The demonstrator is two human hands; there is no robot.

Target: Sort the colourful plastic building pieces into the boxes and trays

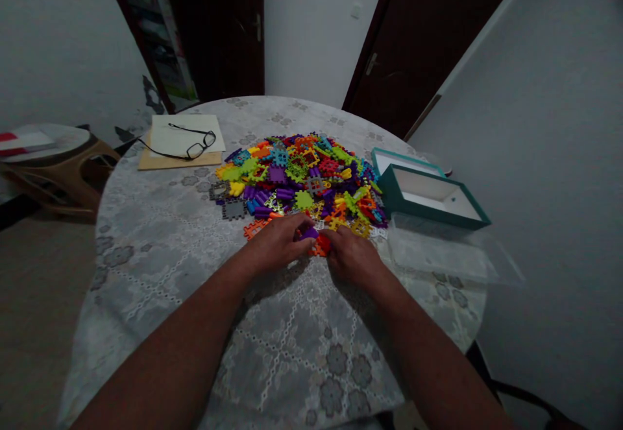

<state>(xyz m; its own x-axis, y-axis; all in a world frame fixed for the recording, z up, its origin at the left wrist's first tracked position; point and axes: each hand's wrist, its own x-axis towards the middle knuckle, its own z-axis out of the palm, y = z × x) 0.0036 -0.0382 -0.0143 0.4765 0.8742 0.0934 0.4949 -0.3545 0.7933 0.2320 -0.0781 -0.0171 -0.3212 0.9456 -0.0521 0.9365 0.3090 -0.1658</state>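
Note:
At the near edge of a heap of colourful plastic building pieces (304, 200), both my hands meet. Between thumb and fingers, my left hand (277, 243) pinches a purple building piece (308, 233). My right hand (353, 255) is closed on a red building piece (324, 242), right beside the purple one. An orange notched piece (318, 250) shows just under them; whether the pieces are joined I cannot tell. Another orange piece (256, 227) lies by my left knuckles, and yellow pieces (360, 227) lie beyond my right hand.
A patterned cloth covers the round table (160, 248). Eyeglasses (195, 150) rest on papers (214, 133) at the back left. On the right are a dark green box (433, 213) with a pale inside and a clear plastic cover (438, 248). A stool (58, 170) stands left.

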